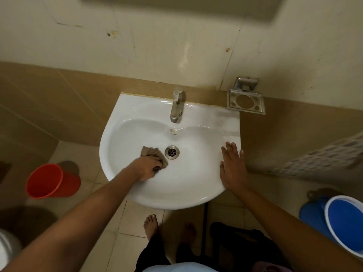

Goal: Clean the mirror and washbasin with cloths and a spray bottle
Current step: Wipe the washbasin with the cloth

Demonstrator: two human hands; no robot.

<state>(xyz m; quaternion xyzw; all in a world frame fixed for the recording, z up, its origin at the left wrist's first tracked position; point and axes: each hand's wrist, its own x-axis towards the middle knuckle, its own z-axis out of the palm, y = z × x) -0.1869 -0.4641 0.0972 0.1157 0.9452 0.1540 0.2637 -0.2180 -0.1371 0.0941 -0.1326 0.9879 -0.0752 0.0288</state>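
A white washbasin (196,185) hangs on the tiled wall, with a metal tap (176,106) at its back and a drain (172,152) in the bowl's middle. My left hand (146,168) grips a brownish cloth (152,153) and presses it on the bowl just left of the drain. My right hand (232,167) lies flat with straight fingers on the basin's right rim. The mirror's lower edge (176,6) shows blurred at the top. No spray bottle is in view.
A metal soap holder (245,101) is fixed to the wall right of the basin. An orange bucket (51,181) stands on the floor at the left, a blue bucket (341,220) at the right. My bare feet (151,224) stand below the basin.
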